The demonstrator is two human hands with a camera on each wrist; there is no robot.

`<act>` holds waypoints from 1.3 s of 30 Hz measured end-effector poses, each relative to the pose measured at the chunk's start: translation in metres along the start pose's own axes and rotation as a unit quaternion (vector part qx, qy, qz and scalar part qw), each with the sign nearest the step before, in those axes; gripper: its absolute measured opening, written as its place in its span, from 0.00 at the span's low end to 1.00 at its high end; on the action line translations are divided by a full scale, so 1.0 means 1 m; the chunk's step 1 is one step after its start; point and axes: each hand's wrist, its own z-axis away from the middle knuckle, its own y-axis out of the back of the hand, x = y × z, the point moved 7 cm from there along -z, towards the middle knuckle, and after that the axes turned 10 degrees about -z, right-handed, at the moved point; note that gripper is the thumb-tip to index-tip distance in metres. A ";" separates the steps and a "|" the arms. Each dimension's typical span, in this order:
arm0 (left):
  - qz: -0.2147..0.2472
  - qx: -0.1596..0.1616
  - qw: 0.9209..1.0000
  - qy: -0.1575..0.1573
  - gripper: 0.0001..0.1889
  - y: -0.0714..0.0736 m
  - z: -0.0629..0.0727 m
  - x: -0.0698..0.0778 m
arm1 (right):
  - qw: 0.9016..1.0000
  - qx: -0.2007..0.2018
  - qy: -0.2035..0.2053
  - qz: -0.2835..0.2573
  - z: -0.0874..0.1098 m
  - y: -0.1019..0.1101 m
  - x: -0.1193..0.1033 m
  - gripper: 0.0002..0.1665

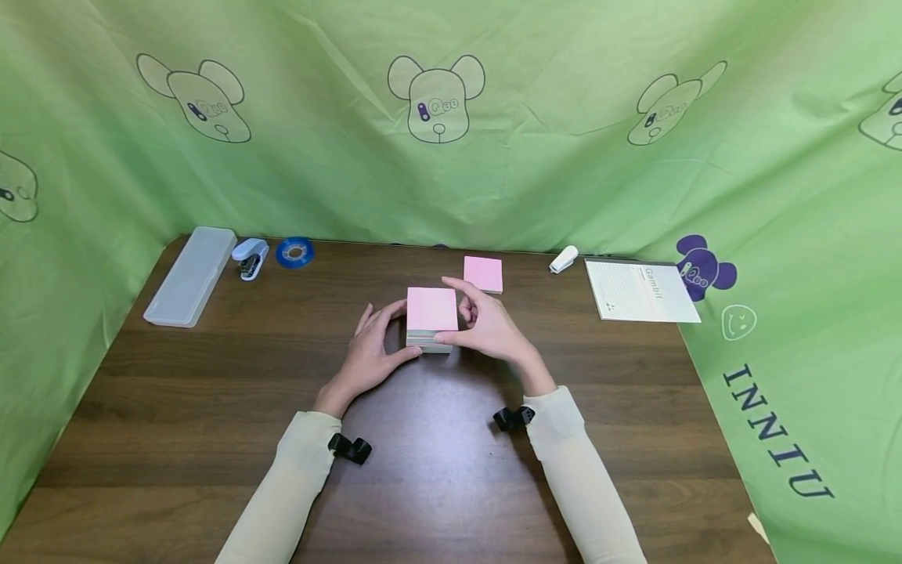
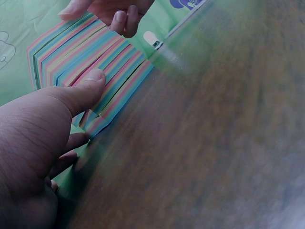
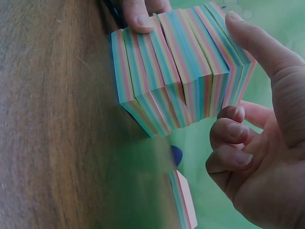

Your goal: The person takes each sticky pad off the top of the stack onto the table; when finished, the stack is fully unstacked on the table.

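A tall stack of sticky note pads [image 1: 432, 309] stands on the table in front of me, pink on top and striped in pastel colours down its sides. My left hand [image 1: 369, 356] holds it low from the left, the thumb on the near face and the fingers round the far side. At the top, my right hand [image 1: 488, 325] pinches it from the right, the thumb at the near edge and the index finger at the far edge. In the right wrist view the stack [image 3: 176, 67] shows slightly uneven layers; the right hand's other fingers [image 3: 231, 138] are curled in.
Behind the stack lies a separate pink sticky note pad [image 1: 483, 273]. Along the back left are a translucent case [image 1: 192, 276], a stapler [image 1: 250, 257] and a blue tape roll [image 1: 294, 252]. A small white object [image 1: 564, 259] and a notepad [image 1: 637, 291] lie back right. Green cloth [image 1: 317, 157] hangs behind.
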 end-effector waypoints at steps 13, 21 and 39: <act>0.005 -0.002 1.000 0.000 0.47 0.000 0.001 0.000 | 0.999 0.018 0.011 -0.028 0.001 0.006 0.000 0.46; 0.010 -0.001 1.000 -0.001 0.47 0.000 0.000 -0.001 | 0.999 0.023 0.007 -0.024 0.005 0.015 0.001 0.45; 0.011 -0.002 1.000 0.000 0.47 0.001 -0.002 -0.002 | 0.998 0.008 0.004 0.068 0.007 0.022 -0.004 0.45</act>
